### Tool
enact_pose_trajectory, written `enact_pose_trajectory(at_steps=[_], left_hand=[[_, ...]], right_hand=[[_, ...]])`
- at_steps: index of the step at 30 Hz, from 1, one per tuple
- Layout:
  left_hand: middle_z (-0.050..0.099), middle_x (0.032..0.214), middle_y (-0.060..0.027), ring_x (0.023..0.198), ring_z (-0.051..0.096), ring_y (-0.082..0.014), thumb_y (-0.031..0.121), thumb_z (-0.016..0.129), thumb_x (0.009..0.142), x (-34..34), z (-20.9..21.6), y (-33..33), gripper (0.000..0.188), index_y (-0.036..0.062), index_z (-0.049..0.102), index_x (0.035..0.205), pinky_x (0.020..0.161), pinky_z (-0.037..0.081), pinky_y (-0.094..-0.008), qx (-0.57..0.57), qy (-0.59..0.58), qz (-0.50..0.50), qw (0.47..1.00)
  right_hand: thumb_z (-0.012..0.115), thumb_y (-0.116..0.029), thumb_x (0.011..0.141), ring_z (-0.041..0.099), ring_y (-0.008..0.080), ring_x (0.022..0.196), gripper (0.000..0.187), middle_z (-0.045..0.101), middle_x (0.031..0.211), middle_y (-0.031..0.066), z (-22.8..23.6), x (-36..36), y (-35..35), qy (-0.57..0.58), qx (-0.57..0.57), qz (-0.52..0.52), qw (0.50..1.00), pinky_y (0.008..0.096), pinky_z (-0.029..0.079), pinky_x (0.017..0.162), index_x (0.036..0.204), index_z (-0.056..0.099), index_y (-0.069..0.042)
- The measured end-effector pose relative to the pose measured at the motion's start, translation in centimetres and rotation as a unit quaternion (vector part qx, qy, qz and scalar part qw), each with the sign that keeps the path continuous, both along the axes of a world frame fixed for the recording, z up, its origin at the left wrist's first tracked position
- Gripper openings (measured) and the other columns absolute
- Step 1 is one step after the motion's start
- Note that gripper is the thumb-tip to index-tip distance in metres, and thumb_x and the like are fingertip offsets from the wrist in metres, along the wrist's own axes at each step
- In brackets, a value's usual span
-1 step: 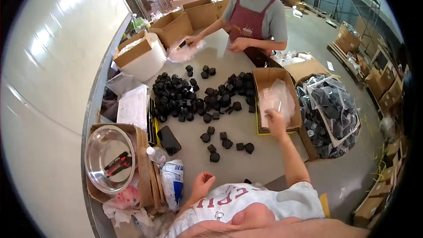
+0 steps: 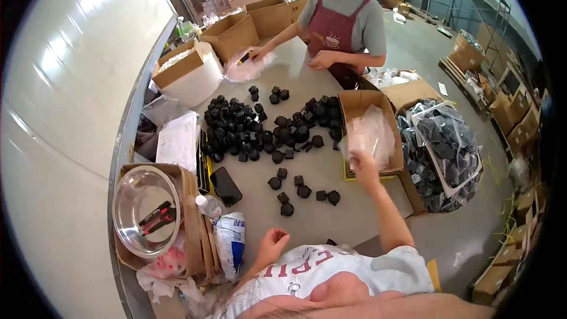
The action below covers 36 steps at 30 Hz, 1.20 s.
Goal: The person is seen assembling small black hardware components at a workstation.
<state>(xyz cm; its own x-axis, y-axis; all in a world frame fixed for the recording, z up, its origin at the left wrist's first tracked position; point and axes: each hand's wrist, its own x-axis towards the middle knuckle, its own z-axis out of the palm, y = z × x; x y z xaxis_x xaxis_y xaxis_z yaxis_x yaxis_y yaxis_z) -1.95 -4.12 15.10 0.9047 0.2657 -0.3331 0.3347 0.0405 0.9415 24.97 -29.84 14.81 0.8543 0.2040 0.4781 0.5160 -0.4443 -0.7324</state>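
Observation:
My right hand [image 2: 364, 168] is at the near left edge of an open cardboard box [image 2: 392, 119], its fingers pinched on a clear plastic bag [image 2: 347, 151]. More clear bags [image 2: 378, 133] lie flat in that box. Near my body, at the table's front, my left hand [image 2: 273, 244] is loosely curled, with nothing visible in it. Between my hands and the far pile lie several small black parts [image 2: 303, 191], each with a round piece and a square piece. A large heap of similar black parts [image 2: 236, 127] spreads over the middle of the table.
A steel bowl with red-handled tools [image 2: 131, 242] stands at left, near a bottle [image 2: 209, 206] and a phone [image 2: 226, 187]. Bagged black parts [image 2: 440, 153] fill a carton at right. Across the table, a co-worker [image 2: 345, 32] has one hand on a pinkish plastic bag [image 2: 248, 71].
My right hand has shifted slightly left and toward me, drawing the clear bag toward the box's left edge. My left hand stays in place.

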Motion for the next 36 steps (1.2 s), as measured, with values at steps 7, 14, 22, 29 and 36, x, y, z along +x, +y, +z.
enact_pose_trajectory(at_steps=[7,14,22,29,36], left_hand=[[0.057,0.105,-0.0059,0.095,0.056,-0.0141,0.017,0.065,0.084,2.5,-1.3,-1.1,0.037,0.0013,0.049,0.115,0.080,0.045,-0.0250,-0.059,-0.055,-0.099,0.992],[0.057,0.105,-0.0044,0.095,0.059,-0.0144,0.018,0.063,0.086,-0.1,-4.8,1.1,0.033,0.0050,0.051,0.113,0.080,0.050,-0.0279,-0.259,-0.009,-0.141,0.955],[0.060,0.079,0.0030,0.066,0.053,-0.0045,0.017,0.064,0.084,-1.7,-1.5,2.2,0.011,0.0090,0.064,0.091,0.060,0.041,-0.0183,-0.258,0.025,0.024,0.966],[0.061,0.076,0.0011,0.063,0.052,-0.0041,0.018,0.063,0.086,-1.8,-1.3,2.6,0.014,0.0042,0.064,0.082,0.055,0.041,-0.0177,-0.277,0.019,-0.054,0.959],[0.066,0.083,-0.0032,0.070,0.058,-0.0073,0.018,0.059,0.090,-0.3,-0.4,0.7,0.020,0.0002,0.067,0.096,0.063,0.048,-0.0203,-0.189,-0.008,-0.022,0.982]], right_hand=[[0.068,-0.009,0.080,0.057,0.0084,0.072,0.018,0.060,0.078,-0.0008,0.6,-11.6,6.0,0.361,0.229,0.246,0.870,0.0238,0.047,0.065,0.095,0.059,-0.006],[0.062,-0.005,0.084,0.052,0.0031,0.072,0.011,0.058,0.081,-0.0038,2.4,-16.2,9.3,0.447,0.285,0.392,0.752,0.0189,0.042,0.062,0.095,0.059,-0.006],[0.059,0.000,0.084,0.056,0.0079,0.071,0.012,0.059,0.081,0.0012,0.1,-13.6,9.0,0.365,0.179,0.261,0.876,0.0230,0.047,0.066,0.096,0.058,0.001],[0.071,-0.006,0.068,0.048,0.0297,0.104,0.032,0.044,0.114,0.0171,3.1,-16.7,9.8,0.033,-0.114,0.111,0.987,0.0342,0.044,0.085,0.098,0.061,-0.009],[0.073,-0.008,0.066,0.053,0.0325,0.097,0.032,0.051,0.106,0.0137,1.8,-19.1,10.9,0.071,-0.029,0.340,0.937,0.0387,0.047,0.081,0.095,0.060,-0.008]])
